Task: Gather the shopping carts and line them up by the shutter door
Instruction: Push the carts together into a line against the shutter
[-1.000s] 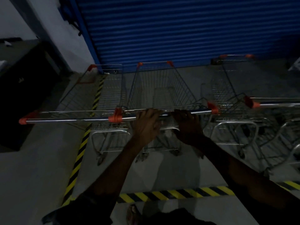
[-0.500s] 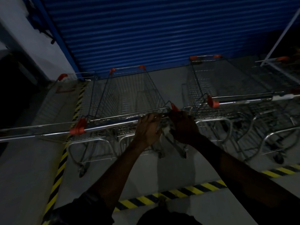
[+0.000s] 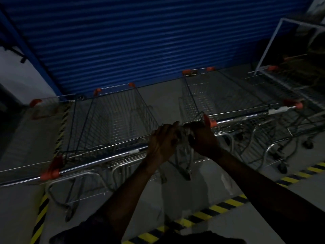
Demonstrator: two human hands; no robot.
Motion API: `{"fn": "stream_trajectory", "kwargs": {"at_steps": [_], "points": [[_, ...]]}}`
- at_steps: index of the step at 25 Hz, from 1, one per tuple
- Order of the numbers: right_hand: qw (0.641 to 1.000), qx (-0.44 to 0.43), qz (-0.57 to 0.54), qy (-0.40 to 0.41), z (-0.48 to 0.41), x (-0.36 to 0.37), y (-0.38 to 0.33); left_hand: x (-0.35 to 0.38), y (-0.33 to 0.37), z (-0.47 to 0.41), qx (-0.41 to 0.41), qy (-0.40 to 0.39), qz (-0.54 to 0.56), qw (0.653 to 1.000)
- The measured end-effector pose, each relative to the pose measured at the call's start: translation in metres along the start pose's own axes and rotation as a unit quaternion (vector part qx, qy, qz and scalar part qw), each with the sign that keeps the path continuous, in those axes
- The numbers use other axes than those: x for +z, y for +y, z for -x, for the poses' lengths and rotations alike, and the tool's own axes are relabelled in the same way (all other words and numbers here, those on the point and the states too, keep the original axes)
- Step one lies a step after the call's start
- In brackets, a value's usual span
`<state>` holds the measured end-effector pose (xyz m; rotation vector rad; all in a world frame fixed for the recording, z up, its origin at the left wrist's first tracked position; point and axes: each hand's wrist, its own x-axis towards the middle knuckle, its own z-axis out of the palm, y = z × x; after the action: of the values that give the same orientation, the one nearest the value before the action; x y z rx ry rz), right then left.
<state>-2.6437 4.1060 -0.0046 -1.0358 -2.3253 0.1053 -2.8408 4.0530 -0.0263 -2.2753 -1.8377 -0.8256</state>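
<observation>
Both hands, left hand (image 3: 162, 140) & right hand (image 3: 202, 138), wrapped on cart (image 3: 116, 120) handle end; prob. light, stiff wire, rolls easy; grip the bar w/ hands spread.

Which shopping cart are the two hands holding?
The middle cart: both the left hand and right hand grip its handle's right end; others stand untouched.

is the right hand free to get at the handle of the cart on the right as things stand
Probably yes: the right hand sits beside the orange end cap of that cart's handle, and nothing lies between them along the bar.
</observation>
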Motion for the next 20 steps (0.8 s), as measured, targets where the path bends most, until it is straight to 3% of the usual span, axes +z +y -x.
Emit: {"fn": "stream_trajectory", "kwargs": {"at_steps": [5, 9, 13, 18, 20], "points": [[0.990, 0.140, 0.035, -0.004, 0.010, -0.033, 0.093, 0.028, 0.059, -0.047, 0.047, -0.025, 0.006, 0.999], [0.983, 0.141, 0.089, -0.077, 0.031, -0.049, 0.172, 0.077, 0.103, -0.083, 0.092, -0.038, 0.010, 0.995], [0.976, 0.084, 0.114, -0.168, 0.049, -0.057, 0.238, 0.139, 0.140, -0.112, 0.100, -0.037, 0.007, 0.994], [0.957, 0.136, 0.182, -0.181, 0.044, -0.074, 0.310, 0.180, 0.156, -0.133, 0.077, 0.001, -0.067, 0.995], [0.951, 0.154, 0.191, -0.190, 0.044, -0.080, 0.327, 0.180, 0.157, -0.141, 0.049, -0.026, -0.089, 0.994]]}}
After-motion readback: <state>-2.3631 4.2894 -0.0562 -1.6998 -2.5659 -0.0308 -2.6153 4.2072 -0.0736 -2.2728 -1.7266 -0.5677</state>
